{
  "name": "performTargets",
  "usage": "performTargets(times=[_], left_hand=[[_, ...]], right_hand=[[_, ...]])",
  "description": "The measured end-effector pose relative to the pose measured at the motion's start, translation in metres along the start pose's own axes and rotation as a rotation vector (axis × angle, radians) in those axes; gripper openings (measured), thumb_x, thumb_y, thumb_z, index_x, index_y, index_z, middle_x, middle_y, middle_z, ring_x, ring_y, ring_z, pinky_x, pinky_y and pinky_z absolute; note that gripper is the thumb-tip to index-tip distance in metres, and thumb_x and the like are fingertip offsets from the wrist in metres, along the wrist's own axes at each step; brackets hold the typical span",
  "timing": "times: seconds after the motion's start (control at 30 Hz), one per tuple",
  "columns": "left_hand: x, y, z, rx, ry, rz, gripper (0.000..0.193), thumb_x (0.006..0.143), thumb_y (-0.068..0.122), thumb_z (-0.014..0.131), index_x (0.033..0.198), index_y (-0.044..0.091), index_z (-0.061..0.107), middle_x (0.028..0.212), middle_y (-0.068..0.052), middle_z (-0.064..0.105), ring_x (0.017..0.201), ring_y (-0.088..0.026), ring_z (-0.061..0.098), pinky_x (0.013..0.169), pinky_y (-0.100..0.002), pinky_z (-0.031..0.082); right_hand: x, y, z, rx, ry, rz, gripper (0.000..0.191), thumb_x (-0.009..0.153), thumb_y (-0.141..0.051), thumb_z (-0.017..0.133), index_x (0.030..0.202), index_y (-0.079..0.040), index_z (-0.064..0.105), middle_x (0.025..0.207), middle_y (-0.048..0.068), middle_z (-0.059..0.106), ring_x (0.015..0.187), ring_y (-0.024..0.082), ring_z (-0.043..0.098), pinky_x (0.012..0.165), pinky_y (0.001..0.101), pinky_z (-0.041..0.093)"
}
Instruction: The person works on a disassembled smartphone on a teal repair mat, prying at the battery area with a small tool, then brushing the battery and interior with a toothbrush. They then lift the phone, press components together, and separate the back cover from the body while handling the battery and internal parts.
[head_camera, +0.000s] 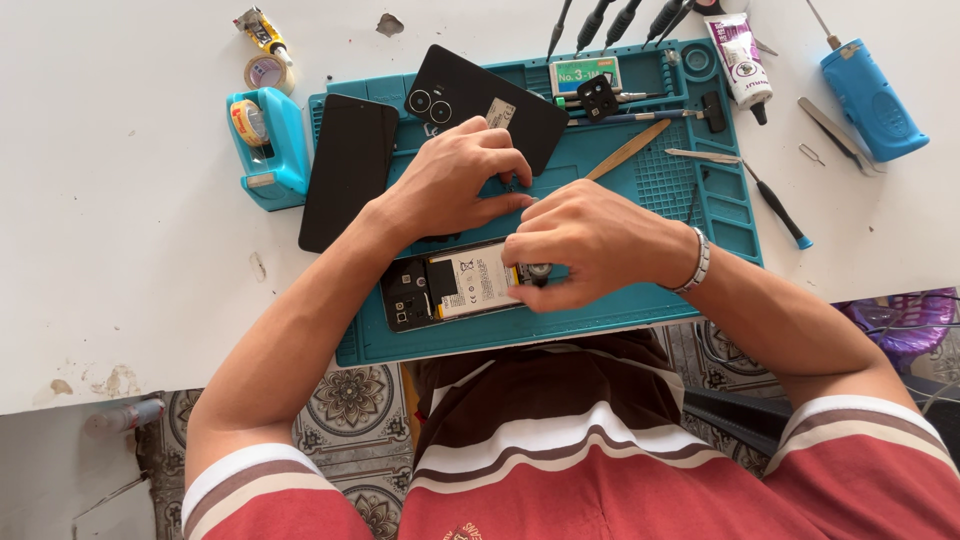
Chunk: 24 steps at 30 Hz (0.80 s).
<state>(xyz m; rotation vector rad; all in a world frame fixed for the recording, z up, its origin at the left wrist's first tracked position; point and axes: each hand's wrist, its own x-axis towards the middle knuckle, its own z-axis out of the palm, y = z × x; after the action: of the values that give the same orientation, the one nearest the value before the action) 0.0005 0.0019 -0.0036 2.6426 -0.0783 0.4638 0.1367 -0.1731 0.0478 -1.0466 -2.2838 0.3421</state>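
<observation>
The opened phone (455, 285) is laid lengthwise left to right on the teal mat (640, 185), its right end covered by the right hand (590, 245), curled shut on it, while the left hand (460, 180), fingers bent on a small unclear tool, rests just behind it.

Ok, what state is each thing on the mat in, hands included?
Opened black phone with white battery: back off, insides exposed, flat on teal silicone mat.
Black phone back cover: detached, lying above.
Black screen panel: lying flat, dark.
Teal tape dispenser: loaded, standing off the mat.
Left hand: fingers curled, pressing down.
Right hand: closed over phone's right end.
</observation>
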Motion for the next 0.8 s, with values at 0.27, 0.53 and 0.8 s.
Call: performTargets(times=[0.27, 0.53, 0.8], left_hand=[[-0.0003, -0.0012, 0.002, -0.004, 0.001, -0.011, 0.023, 0.091, 0.036, 0.081, 0.098, 0.015, 0.076, 0.088, 0.002, 0.069, 0.093, -0.02, 0.06, 0.076, -0.036, 0.053], [-0.0003, -0.0014, 0.0019, -0.007, -0.005, -0.013, 0.024, 0.091, 0.037, 0.081, 0.098, 0.015, 0.076, 0.087, 0.002, 0.069, 0.092, -0.019, 0.06, 0.076, -0.036, 0.053], [-0.0001, -0.0006, 0.0019, -0.014, -0.004, -0.018, 0.024, 0.09, 0.037, 0.082, 0.098, 0.015, 0.076, 0.087, 0.002, 0.068, 0.092, -0.019, 0.06, 0.075, -0.035, 0.053]], right_hand=[[-0.0007, 0.0017, 0.0012, 0.001, -0.001, 0.013, 0.016, 0.081, -0.017, 0.079, 0.083, -0.012, 0.063, 0.059, -0.002, 0.062, 0.05, 0.015, 0.057, 0.043, 0.0309, 0.041], [-0.0005, -0.0004, -0.0002, 0.015, -0.007, 0.023, 0.015, 0.079, -0.014, 0.076, 0.085, -0.01, 0.063, 0.061, -0.001, 0.062, 0.052, 0.016, 0.058, 0.045, 0.0314, 0.042], [-0.0008, 0.0016, 0.0006, 0.014, -0.02, 0.035, 0.014, 0.08, -0.014, 0.074, 0.088, -0.01, 0.063, 0.064, -0.001, 0.063, 0.053, 0.015, 0.059, 0.045, 0.0305, 0.042]])
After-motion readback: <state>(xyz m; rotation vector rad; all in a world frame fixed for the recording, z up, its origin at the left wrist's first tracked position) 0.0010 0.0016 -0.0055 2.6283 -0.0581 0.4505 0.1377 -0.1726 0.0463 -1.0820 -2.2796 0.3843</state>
